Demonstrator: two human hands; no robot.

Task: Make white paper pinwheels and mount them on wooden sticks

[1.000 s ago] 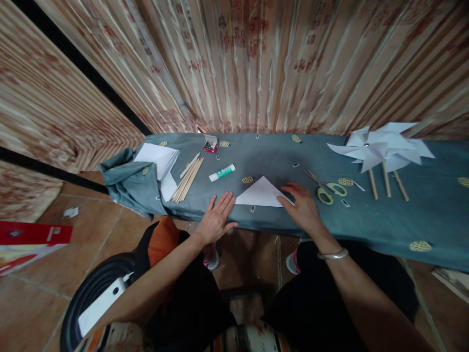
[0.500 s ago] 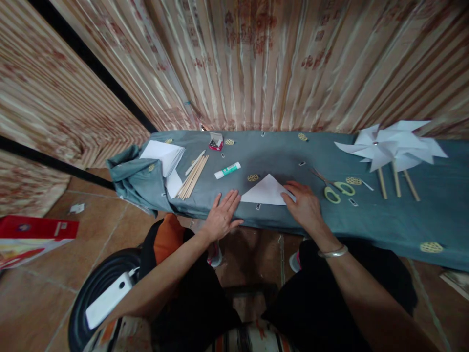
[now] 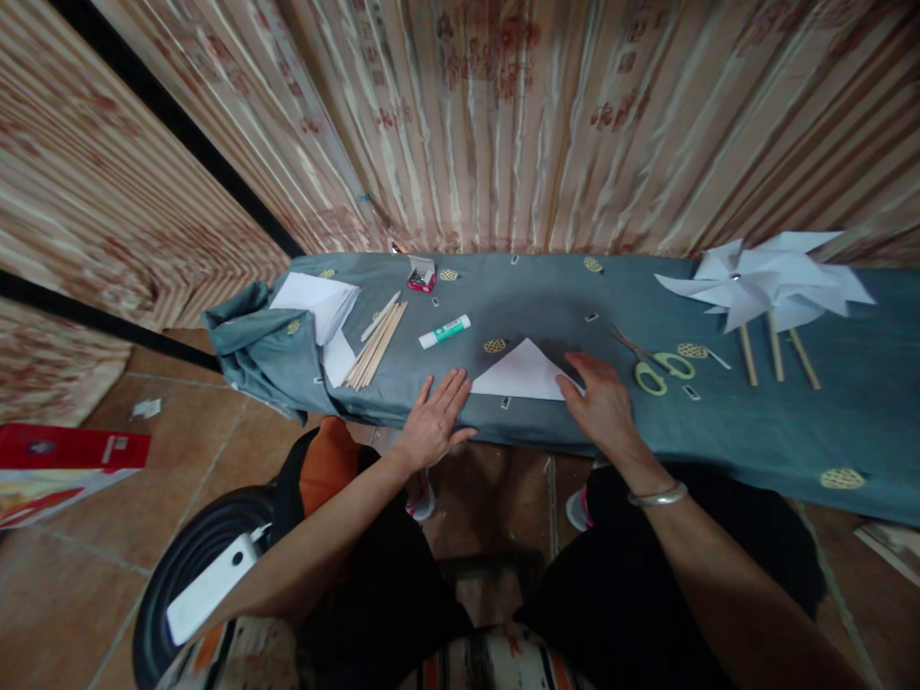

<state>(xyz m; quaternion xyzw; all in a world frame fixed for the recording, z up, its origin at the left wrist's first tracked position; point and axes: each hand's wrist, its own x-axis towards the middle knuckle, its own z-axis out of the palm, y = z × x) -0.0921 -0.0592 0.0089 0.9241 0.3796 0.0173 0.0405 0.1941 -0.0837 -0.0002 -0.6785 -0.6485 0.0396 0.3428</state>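
A white sheet of paper folded into a triangle (image 3: 523, 372) lies flat near the front edge of the cloth-covered table. My left hand (image 3: 435, 420) rests flat, fingers stretched out, with the fingertips at the triangle's left corner. At the right corner is my right hand (image 3: 604, 402), thumb and forefinger apart, the thumb touching the paper; its other fingers are partly hidden. A glue stick (image 3: 444, 332) lies behind my left hand. Scissors with green handles (image 3: 652, 374) lie to the right of my right hand.
At the left are wooden sticks (image 3: 377, 347), a white pen (image 3: 380, 315), a stack of white paper (image 3: 316, 299) and a small red box (image 3: 421, 274). Paper pinwheels on sticks (image 3: 772, 278) lie at the right. A pleated curtain (image 3: 503, 144) hangs behind the table (image 3: 762, 431).
My right hand has slid slightly to the right along the paper's corner. My left hand stays at the left corner, and the view has shifted a little.
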